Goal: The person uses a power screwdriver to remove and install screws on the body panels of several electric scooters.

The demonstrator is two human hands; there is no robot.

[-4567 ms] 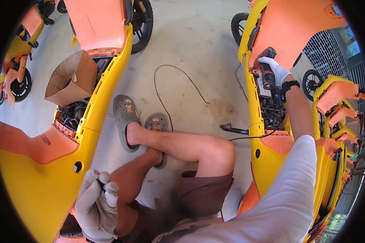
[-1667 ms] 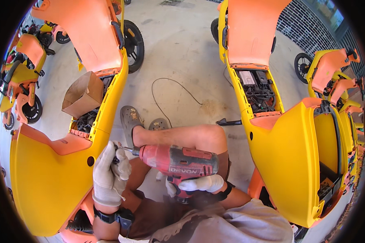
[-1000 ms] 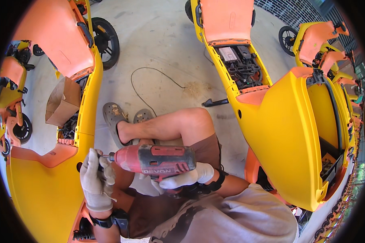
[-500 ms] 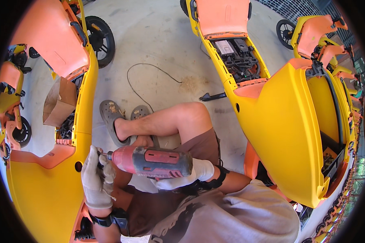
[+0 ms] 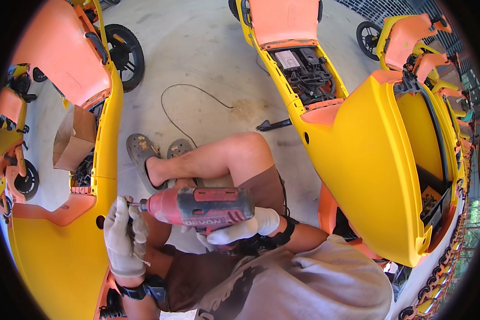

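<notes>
My right hand [image 5: 245, 228], gloved white, is wrapped tight around the grip of the red cordless drill [image 5: 197, 207], which lies level across my lap above my bent knee. My left hand [image 5: 124, 237], also gloved, pinches the drill's bit tip [image 5: 136, 204], just beside the edge of the yellow scooter body [image 5: 58, 256] on my left.

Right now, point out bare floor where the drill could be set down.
Bare concrete lies between the two yellow scooters, past the sandals and around the loose wire, up to the black wheel. It is crowded nearer: the legs, both hands and the drill fill the gap, and a black tool lies beside the right scooter.
</notes>
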